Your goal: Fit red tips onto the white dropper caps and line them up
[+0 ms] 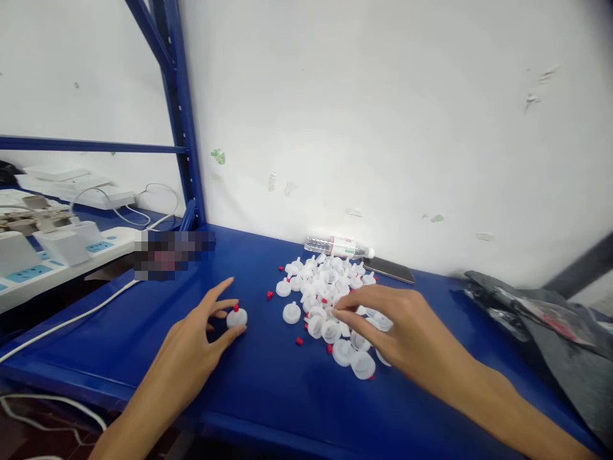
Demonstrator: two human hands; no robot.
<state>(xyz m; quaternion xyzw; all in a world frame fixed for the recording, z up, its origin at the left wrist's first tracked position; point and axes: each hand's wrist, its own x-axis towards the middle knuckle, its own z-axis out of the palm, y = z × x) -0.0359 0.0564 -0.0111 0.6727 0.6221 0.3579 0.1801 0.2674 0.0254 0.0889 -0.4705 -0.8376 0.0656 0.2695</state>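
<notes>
My left hand (205, 326) around one red-tipped spouted cap (237, 319), my right hand (390, 319) over the heap

On a blue bench (268, 390) against a scuffed white wall (383, 128), my left hand curved around the red-tipped spouted cap, apart from the heap and to its left. The thumb lay along the near rim, the other fingers bent around the far side, and the forefinger reached out past it. I could not tell how firmly they pressed. That loose cradle probably steadied the base and left the tip unobstructed.

My right hand hung at the near right of the heap of white caps (330, 278), thumb and forefinger drawn almost together in a fine pinch. Whether anything sat between them I could not tell. So narrow a pinch seemed suited to very small pieces.

The cap by my left hand was a round, milky white disc with a bright red piece at its top. A bare white cap (291, 313) stood alone between my hands, spout upward. The heaped caps lay at all angles, some showing hollow undersides, with loose red tips (299, 341) scattered among and around them.

Behind the heap, a clear plastic bottle (339, 247) lay on its side beside a dark smartphone (390, 269), likely pushed back to free the front.
</notes>
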